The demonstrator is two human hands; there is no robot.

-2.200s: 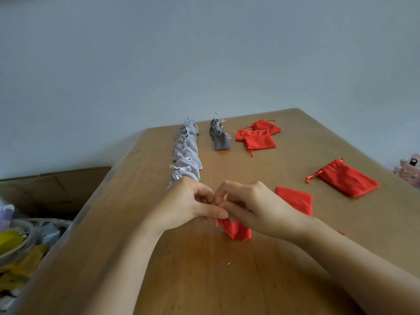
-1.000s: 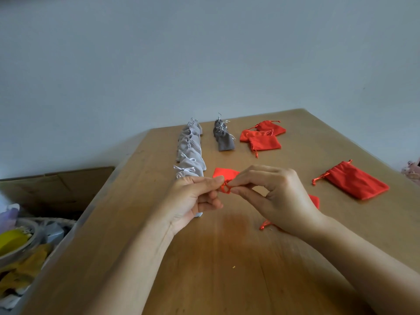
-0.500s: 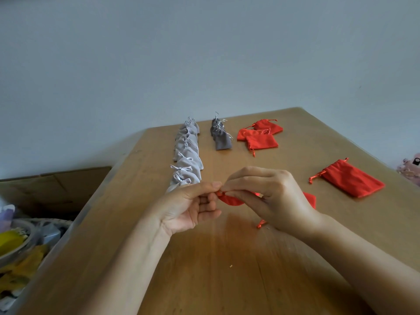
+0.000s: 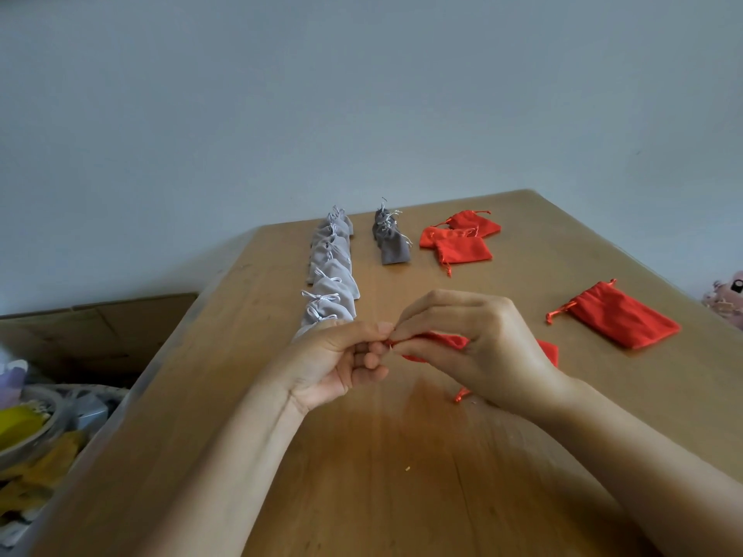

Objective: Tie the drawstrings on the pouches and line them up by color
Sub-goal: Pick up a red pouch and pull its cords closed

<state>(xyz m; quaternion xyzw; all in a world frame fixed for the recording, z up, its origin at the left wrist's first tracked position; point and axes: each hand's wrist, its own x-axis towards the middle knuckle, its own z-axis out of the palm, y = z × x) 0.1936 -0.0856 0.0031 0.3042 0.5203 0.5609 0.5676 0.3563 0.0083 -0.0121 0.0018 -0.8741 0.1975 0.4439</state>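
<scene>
Pinching the drawstring (image 4: 392,344) of a red pouch (image 4: 444,340) between left hand (image 4: 341,355) and right hand (image 4: 478,343), fingertips meeting, just above the wooden table (image 4: 362,468). No longer showing the open loop of a second ago: likely cinching the knot, then placing beside the far red pouches (image 4: 462,249).
</scene>
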